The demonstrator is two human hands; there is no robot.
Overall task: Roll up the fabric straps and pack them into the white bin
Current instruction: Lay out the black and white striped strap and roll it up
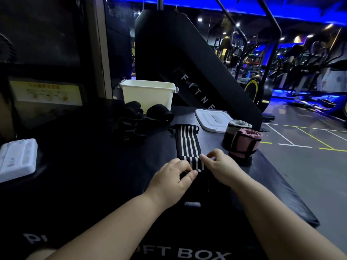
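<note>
Left hand (174, 177) and right hand (219, 166), about equally near, both pinch the near end of the striped strap (187, 141), seemingly its first rolled turn, while its length runs straight away across the tabletop (93, 156) toward the white bin (148, 94).

Place: commercial gym, cardio floor.
- Tall black machine housing (197, 68) lettered "FITNE".
- Exercise bike with a yellow-rimmed wheel (252, 89) behind it.
- Rows of cardio machines (309, 59) at far right.
- Blue strip lighting (244, 11) along the ceiling.
- Grey floor (300, 166) marked with white and yellow lines.
- Worktop (93, 156): padded black box, front lettered "FT BOX".
- Striped fabric strap (187, 143), elastic, lying on it.
</note>
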